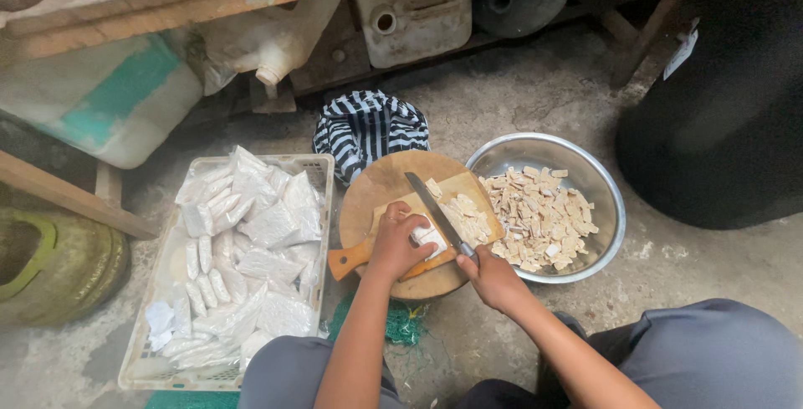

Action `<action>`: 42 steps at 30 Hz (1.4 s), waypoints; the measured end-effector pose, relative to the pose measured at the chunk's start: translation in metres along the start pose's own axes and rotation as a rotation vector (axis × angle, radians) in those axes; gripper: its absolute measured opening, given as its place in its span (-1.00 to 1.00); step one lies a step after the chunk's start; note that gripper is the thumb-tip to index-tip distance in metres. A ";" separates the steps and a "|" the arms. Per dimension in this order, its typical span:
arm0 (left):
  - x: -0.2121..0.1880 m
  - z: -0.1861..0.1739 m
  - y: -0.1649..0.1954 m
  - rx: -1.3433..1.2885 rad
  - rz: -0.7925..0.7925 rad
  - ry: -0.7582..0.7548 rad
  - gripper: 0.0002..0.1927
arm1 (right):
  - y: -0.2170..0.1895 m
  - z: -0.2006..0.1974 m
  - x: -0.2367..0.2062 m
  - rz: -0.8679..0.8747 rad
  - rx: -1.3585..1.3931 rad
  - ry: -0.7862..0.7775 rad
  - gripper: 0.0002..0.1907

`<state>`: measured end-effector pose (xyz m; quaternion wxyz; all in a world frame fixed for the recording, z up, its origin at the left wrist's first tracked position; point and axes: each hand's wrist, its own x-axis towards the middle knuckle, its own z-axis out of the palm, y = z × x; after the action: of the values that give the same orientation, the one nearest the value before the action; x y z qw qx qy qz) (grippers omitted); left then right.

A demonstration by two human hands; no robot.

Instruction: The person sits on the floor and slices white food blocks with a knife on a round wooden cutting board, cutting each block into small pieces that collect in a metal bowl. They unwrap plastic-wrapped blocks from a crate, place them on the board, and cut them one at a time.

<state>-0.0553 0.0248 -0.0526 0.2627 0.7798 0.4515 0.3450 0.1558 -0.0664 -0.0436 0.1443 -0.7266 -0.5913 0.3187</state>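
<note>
Pressing down on a pale block (428, 236) on a small handled cutting board (355, 257), your left hand (400, 243) curls its fingers over the block, closed on it and pinning it in place. Your right hand (491, 277) is wrapped tight around the handle of a long knife (435, 212), whose blade slants up and away across the board, its edge just beside the block and your left fingertips. Cut pale strips (470, 218) lie heaped on the far side of the blade. The board rests on a round wooden stump (381, 183) standing on the concrete floor.

Just right of the stump, touching it, a steel bowl (611, 200) holds a mound of the same cut pieces (542, 217). Behind the stump sits a bundle of black-and-white striped cloth (368, 125). To your left, a white slatted plastic crate (155, 367) is filled with clear sealed packets (247, 233) of white contents, some long and narrow, some flat and square. A white tag (682, 51) hangs beside a large dark drum (728, 99) at upper right; whatever is on it is too small to read. Pale plastic jerrycans (414, 7) lie under a rusty shelf at the top, a white-and-teal sack (109, 99) beside them.
</note>
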 end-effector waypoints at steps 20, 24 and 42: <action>0.005 -0.004 0.004 -0.160 -0.189 -0.136 -0.57 | -0.023 0.011 -0.015 0.015 -0.123 -0.016 -0.50; 0.002 -0.006 0.005 -0.094 -0.011 -0.010 -0.57 | -0.016 0.011 0.003 0.019 -0.042 -0.068 -0.45; 0.002 -0.002 0.001 -0.057 -0.058 -0.055 -0.55 | -0.029 -0.018 -0.061 0.088 -0.167 -0.066 -0.52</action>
<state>-0.0556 0.0265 -0.0496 0.3071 0.7677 0.4566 0.3284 0.1387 -0.1144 0.0049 0.0495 -0.7503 -0.5880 0.2981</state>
